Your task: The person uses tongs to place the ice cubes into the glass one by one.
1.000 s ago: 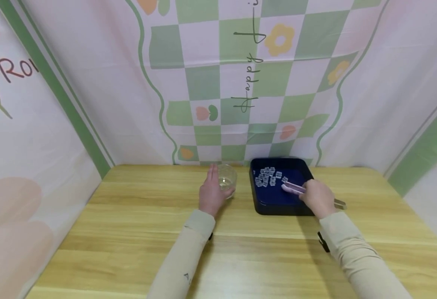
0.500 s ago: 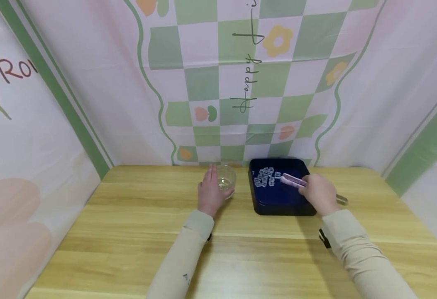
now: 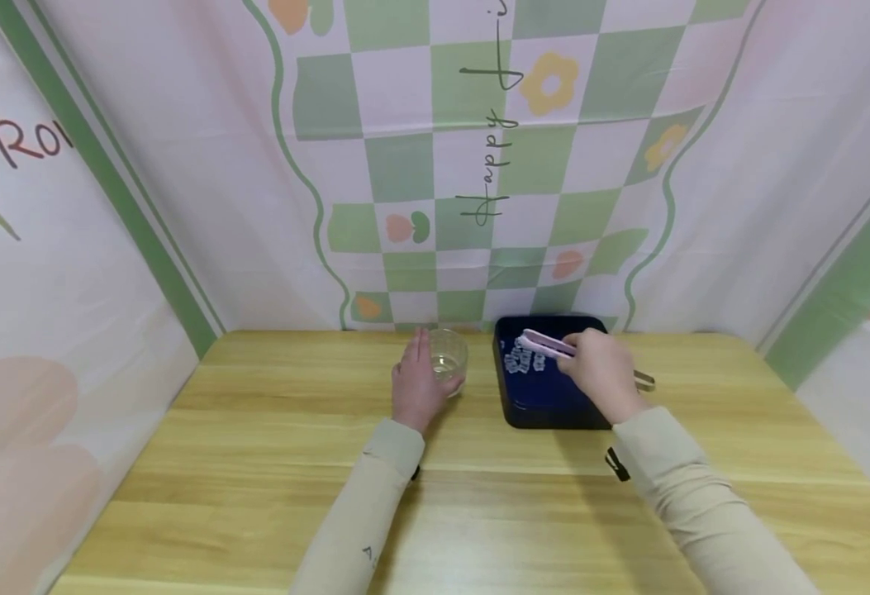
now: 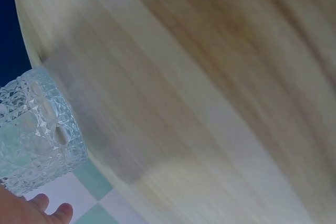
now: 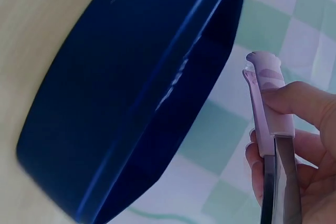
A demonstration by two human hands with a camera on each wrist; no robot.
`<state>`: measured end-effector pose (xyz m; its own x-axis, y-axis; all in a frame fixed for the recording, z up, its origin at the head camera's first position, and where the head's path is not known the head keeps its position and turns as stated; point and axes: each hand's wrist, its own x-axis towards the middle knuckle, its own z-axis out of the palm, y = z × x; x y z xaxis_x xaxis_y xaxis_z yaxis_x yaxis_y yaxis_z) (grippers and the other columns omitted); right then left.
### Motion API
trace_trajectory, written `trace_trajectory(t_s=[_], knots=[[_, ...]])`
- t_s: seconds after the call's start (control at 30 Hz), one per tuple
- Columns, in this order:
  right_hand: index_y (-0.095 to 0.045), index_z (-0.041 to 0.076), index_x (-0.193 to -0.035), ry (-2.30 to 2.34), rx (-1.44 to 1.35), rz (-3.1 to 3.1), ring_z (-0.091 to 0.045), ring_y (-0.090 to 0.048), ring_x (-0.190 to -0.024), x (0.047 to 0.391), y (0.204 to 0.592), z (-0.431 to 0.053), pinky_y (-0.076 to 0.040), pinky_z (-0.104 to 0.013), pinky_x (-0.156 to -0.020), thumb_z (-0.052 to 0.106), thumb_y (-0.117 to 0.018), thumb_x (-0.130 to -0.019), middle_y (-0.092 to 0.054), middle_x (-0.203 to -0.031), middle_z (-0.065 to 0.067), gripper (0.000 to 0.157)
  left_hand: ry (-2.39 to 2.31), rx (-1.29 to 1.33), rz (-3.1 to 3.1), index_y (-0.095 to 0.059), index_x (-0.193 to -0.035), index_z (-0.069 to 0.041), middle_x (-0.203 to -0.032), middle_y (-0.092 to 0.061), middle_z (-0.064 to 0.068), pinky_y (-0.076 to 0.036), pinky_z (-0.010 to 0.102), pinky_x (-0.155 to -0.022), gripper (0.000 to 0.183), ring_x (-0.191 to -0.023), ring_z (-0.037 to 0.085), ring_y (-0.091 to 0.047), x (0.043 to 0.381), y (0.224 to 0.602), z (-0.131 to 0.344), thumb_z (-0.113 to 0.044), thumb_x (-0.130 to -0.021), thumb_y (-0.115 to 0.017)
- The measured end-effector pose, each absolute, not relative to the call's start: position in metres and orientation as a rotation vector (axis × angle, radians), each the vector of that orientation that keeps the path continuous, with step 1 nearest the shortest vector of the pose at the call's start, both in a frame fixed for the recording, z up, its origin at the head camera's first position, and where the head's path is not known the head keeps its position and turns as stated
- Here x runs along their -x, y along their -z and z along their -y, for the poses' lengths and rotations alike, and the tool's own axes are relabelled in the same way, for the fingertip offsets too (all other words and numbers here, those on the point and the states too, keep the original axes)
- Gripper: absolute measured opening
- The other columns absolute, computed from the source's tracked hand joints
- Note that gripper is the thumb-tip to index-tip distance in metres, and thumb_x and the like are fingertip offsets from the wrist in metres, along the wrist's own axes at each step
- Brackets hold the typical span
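Pink tongs (image 3: pixel 549 344) are pinched by the right grip (image 3: pixel 602 368), a clear piece (image 5: pixel 249 66) caught at their tips. Below and left of that grip, other pieces (image 3: pixel 516 361) are clustered in the blue tray (image 3: pixel 553 398); farther left, a glass cup (image 3: pixel 449 351) is clasped by the left grip (image 3: pixel 415 384).

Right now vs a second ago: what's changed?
The right hand moved left with the tongs, whose tips now overlap the pile of clear pieces in the head view. Something clear seems pinched between the tips; when it was gripped I can't tell. Unchanged: left hand at the glass, tray in place.
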<state>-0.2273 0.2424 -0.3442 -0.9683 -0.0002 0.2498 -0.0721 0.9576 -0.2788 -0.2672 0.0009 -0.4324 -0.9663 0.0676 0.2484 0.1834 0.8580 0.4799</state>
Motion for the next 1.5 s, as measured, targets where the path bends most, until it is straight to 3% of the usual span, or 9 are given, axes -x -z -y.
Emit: trace_trajectory(t_s=[0.23,0.6,0.83,1.5], knots=[[-0.073,0.003,-0.103,-0.482,-0.053,2.873,-0.032,-0.064,-0.069,0.232,0.344,-0.212,-0.052,-0.048,-0.06,0.014,-0.071,-0.078,-0.072,-0.09,-0.02,0.028,0.774,0.186,2.826,-0.021,-0.151,-0.005,-0.159,-0.024,0.011,-0.045,0.05,-0.106,0.103,-0.136,0.03,-0.042,0.268,0.433,-0.002,-0.047,-0.076,-0.076],[-0.076,0.007,-0.095,-0.435,-0.189,2.842,-0.031,-0.065,-0.07,0.238,0.351,-0.169,-0.055,-0.044,-0.06,0.013,-0.072,-0.078,-0.072,-0.085,-0.015,0.018,0.812,0.188,2.82,-0.02,-0.151,-0.005,-0.158,-0.026,0.013,-0.047,0.05,-0.104,0.104,-0.132,0.032,-0.047,0.27,0.434,-0.002,-0.045,-0.075,-0.078],[-0.073,0.003,-0.104,-0.438,-0.212,2.865,-0.033,-0.066,-0.078,0.234,0.35,-0.157,-0.056,-0.044,-0.065,0.013,-0.072,-0.078,-0.068,-0.092,-0.016,0.027,0.849,0.191,2.821,-0.02,-0.151,-0.005,-0.158,-0.026,0.013,-0.046,0.051,-0.104,0.104,-0.132,0.033,-0.047,0.269,0.432,-0.001,-0.042,-0.075,-0.079],[-0.074,0.004,-0.101,-0.394,-0.255,2.845,-0.031,-0.066,-0.077,0.233,0.359,-0.151,-0.056,-0.044,-0.063,0.014,-0.076,-0.078,-0.068,-0.088,-0.013,0.025,0.847,0.202,2.77,-0.024,-0.15,-0.005,-0.156,-0.03,0.013,-0.05,0.049,-0.1,0.102,-0.129,0.033,-0.05,0.269,0.433,-0.002,-0.042,-0.074,-0.08]])
